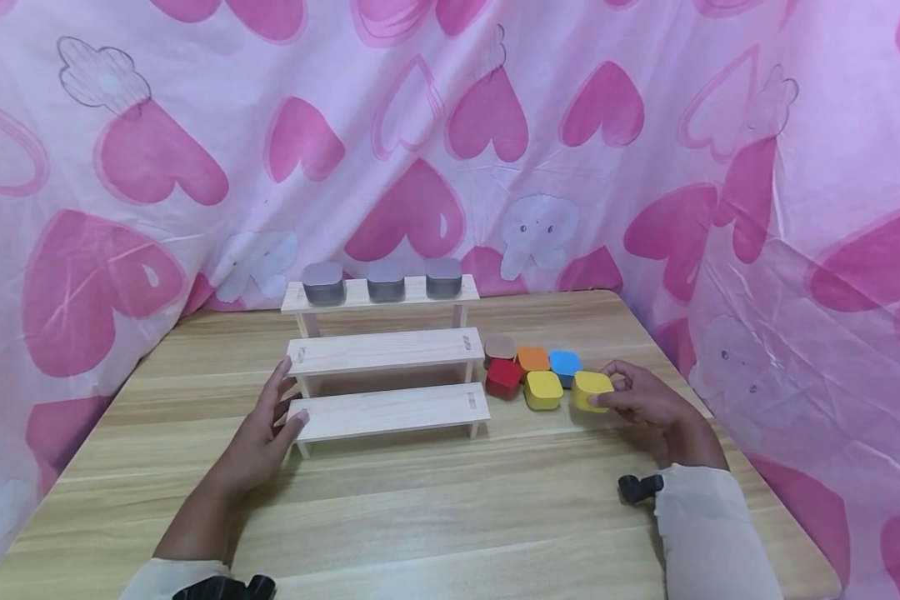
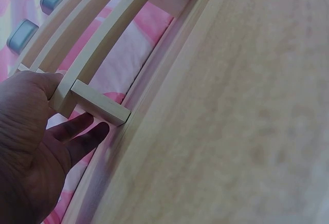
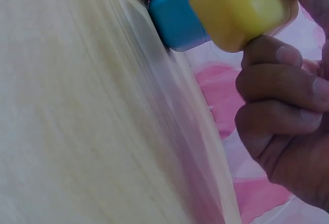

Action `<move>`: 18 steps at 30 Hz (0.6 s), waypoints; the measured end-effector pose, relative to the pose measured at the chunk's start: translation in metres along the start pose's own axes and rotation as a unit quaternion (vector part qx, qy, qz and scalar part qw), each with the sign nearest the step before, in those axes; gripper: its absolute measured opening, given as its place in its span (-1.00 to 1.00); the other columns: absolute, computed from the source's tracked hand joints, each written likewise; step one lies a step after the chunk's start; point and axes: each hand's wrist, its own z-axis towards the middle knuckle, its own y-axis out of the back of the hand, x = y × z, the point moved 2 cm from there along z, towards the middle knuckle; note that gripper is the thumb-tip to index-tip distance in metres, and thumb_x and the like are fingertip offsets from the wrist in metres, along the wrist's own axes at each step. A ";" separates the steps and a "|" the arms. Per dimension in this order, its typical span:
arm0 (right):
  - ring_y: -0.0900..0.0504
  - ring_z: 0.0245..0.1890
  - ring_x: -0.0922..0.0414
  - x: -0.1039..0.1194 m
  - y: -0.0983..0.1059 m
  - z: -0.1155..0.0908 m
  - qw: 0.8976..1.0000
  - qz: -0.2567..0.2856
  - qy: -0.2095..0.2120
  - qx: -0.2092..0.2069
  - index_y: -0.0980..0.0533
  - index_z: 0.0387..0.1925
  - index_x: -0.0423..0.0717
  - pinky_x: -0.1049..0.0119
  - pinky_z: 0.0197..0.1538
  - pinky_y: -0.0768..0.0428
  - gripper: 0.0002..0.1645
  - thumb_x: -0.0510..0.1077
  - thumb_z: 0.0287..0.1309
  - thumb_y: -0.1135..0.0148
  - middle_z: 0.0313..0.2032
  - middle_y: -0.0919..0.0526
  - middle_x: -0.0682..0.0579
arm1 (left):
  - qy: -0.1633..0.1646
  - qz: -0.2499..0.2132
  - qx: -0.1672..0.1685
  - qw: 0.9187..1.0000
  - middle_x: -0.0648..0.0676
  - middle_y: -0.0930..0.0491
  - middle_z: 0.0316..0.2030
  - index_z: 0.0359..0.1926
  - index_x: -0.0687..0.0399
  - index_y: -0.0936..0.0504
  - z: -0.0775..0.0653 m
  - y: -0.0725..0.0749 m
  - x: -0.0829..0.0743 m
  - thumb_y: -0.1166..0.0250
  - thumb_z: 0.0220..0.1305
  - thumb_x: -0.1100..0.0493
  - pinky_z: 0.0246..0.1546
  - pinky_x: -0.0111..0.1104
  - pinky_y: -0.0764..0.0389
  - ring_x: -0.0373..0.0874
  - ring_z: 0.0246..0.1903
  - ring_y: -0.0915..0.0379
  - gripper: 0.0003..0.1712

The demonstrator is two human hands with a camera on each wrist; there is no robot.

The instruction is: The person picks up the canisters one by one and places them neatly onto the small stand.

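A three-tier wooden stand point(image 1: 390, 354) stands on the table with three grey rounded blocks point(image 1: 386, 282) along its top tier. My left hand point(image 1: 258, 437) rests against the stand's left end, thumb at the lowest board point(image 2: 67, 95) and index finger reaching to the middle one. Its other fingers point(image 2: 88, 142) hang loosely beside the stand's leg. My right hand point(image 1: 645, 400) pinches a yellow rounded block point(image 1: 591, 392) between thumb and fingers, right of the stand. Close by sit another yellow block point(image 1: 543, 391) and a blue block point(image 1: 566, 367), also seen in the right wrist view.
Red point(image 1: 503, 379), orange point(image 1: 532, 359) and brownish-grey point(image 1: 499, 349) blocks cluster against the stand's right side. A wooden table point(image 1: 450, 517) carries everything. Pink heart-patterned cloth point(image 1: 420, 208) hangs behind it and along both sides.
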 end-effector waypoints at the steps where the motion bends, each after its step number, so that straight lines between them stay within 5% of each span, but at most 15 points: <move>1: -0.31 -0.65 0.19 0.001 0.000 0.000 1.000 0.005 0.003 -0.007 -0.37 0.18 -0.24 0.38 -0.56 -0.32 -0.41 -0.08 0.34 -0.48 -0.60 -0.39 0.14 | -0.001 0.000 0.000 1.000 0.46 -0.11 0.66 0.79 -0.43 0.42 0.000 0.000 0.000 -0.18 0.70 0.17 0.46 0.33 -0.31 0.56 0.60 -0.17 0.09; 10: -0.32 -0.60 0.17 0.014 -0.005 -0.003 0.994 0.028 0.061 -0.081 -0.35 0.18 -0.26 0.35 -0.52 -0.39 -0.39 -0.12 0.34 -0.52 -0.53 -0.35 0.18 | 0.000 0.002 -0.002 1.000 0.47 -0.10 0.66 0.79 -0.42 0.41 0.000 0.000 0.000 -0.16 0.70 0.17 0.45 0.34 -0.32 0.57 0.59 -0.19 0.08; 18: -0.30 -0.60 0.18 0.025 -0.008 -0.003 0.992 0.013 0.061 -0.106 -0.35 0.18 -0.19 0.34 -0.51 -0.40 -0.37 -0.09 0.32 -0.55 -0.56 -0.34 0.17 | 0.000 -0.002 -0.003 1.000 0.47 -0.09 0.67 0.79 -0.47 0.40 0.000 -0.001 0.001 -0.18 0.69 0.17 0.46 0.34 -0.31 0.57 0.59 -0.17 0.09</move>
